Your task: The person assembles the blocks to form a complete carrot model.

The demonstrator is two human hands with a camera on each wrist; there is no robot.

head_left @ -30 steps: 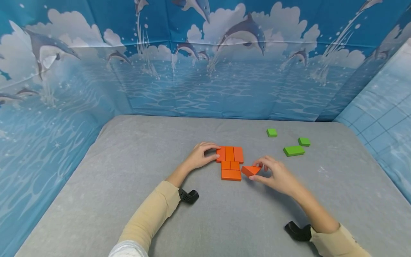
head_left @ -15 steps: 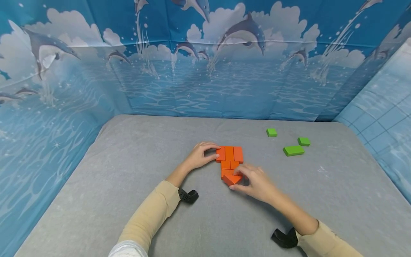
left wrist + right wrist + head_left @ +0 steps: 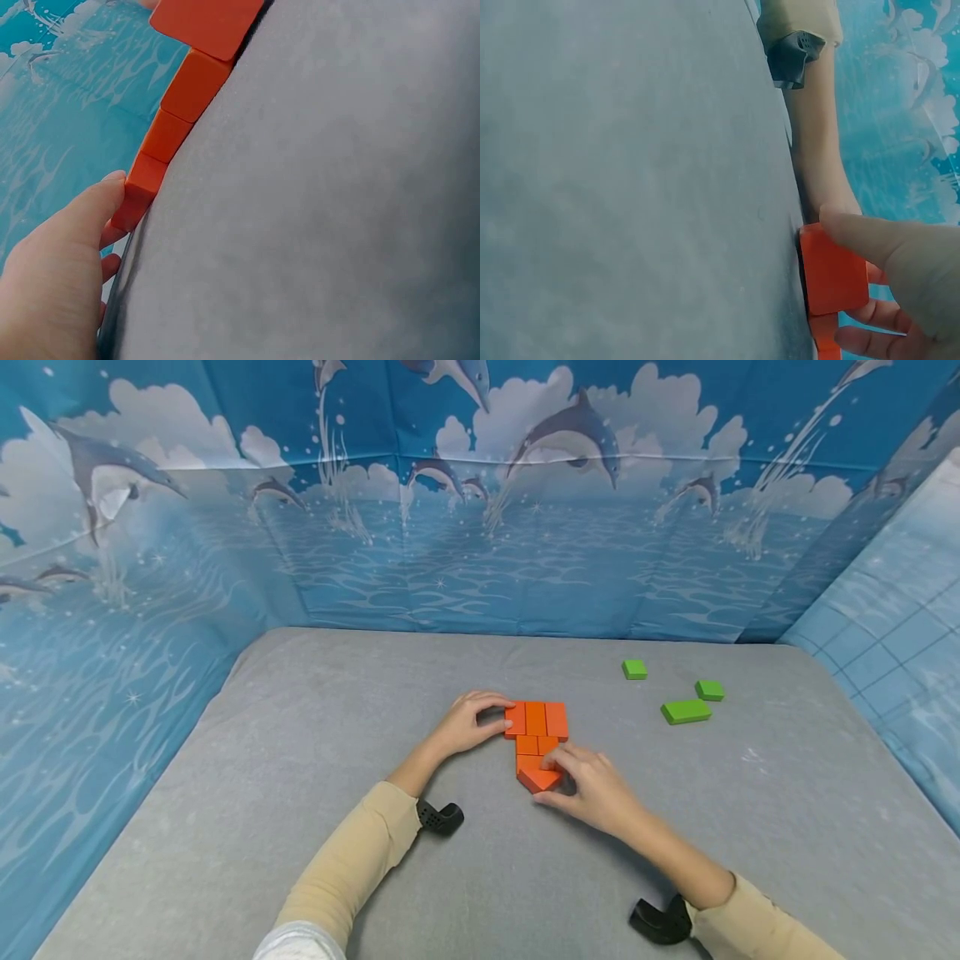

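Observation:
My right hand (image 3: 596, 787) pinches an orange triangular block (image 3: 538, 780) between thumb and fingers. It sits at the near end of a flat figure of orange blocks, and a square face of this triangular block (image 3: 834, 271) shows in the right wrist view. Across the figure's far end runs a row of three orange rectangular blocks (image 3: 536, 718). My left hand (image 3: 468, 724) holds the leftmost one with thumb and index finger; in the left wrist view the thumb rests against that orange rectangular block (image 3: 141, 192). Small orange blocks (image 3: 527, 745) form the middle, partly covered by my right fingers.
Green blocks lie farther back on the right: a small one (image 3: 634, 670), another small one (image 3: 709, 691) and a longer one (image 3: 686, 712). Grey cloth (image 3: 360, 693) covers the table. A blue dolphin-print curtain (image 3: 480, 552) stands behind it and along both sides.
My right hand has carried the triangular block left and nearer, from the figure's right side to its near end. My left hand has stayed on the leftmost block.

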